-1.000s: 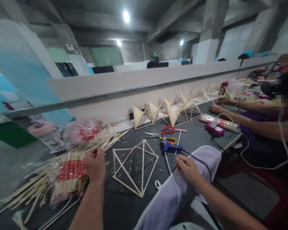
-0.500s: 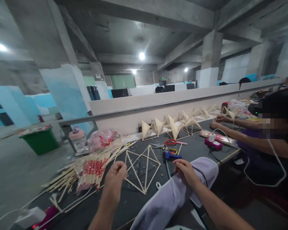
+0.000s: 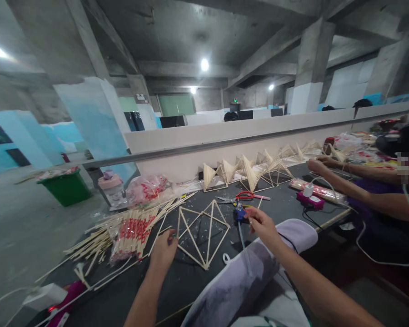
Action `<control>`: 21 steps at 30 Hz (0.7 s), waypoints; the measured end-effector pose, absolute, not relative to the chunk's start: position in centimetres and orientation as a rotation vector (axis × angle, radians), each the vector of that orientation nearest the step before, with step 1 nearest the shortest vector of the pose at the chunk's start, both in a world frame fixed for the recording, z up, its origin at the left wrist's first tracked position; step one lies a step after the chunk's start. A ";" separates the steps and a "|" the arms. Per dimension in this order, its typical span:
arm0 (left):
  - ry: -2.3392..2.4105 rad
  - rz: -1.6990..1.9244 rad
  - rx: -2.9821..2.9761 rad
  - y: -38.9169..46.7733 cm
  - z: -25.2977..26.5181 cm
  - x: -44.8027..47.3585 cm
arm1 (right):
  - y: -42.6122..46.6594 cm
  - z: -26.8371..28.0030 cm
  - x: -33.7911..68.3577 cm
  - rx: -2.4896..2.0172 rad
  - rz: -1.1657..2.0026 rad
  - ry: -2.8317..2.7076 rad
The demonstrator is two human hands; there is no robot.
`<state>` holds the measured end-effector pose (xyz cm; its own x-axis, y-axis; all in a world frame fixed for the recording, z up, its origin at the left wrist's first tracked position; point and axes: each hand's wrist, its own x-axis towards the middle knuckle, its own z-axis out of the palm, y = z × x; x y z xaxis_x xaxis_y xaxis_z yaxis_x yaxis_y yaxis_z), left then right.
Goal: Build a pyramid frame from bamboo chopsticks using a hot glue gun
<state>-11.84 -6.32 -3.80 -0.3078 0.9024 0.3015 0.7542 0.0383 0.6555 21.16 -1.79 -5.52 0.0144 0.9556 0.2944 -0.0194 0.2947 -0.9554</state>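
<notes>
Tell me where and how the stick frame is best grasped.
Probably by the left-edge stick of the stick frame, pinched from the left: that slim stick forms the open frame's outer side, with the left hand close beside it.

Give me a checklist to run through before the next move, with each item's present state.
1. Right hand at the blue glue gun: ok.
2. Right hand's grip on the glue gun secure: cannot tell.
3. Left hand beside the stick frame: ok; contact unclear.
4. Stick frame resting on the dark table: ok.
5. Glue gun hot: cannot tell.
6. Table free of scraps around the frame: not ok, bits are scattered there.
</notes>
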 end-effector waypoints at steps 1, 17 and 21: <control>2.124 1.103 1.731 -5.6 -3.9 -12.1 | -1.2 -5.3 20.4 -1.017 1.008 -1.333; 2.195 1.061 1.908 -5.4 -6.7 -12.8 | 2.4 -9.1 12.4 -1.295 0.975 -1.661; 2.001 1.452 2.082 -5.8 -6.5 -12.7 | 2.2 -9.3 12.9 -1.129 0.763 -1.725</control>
<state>-12.70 -5.81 -6.50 -0.1678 0.7555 0.6333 0.8364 -0.2310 0.4971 12.86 2.20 -9.32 -0.1686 0.9205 0.3524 0.3590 0.3903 -0.8478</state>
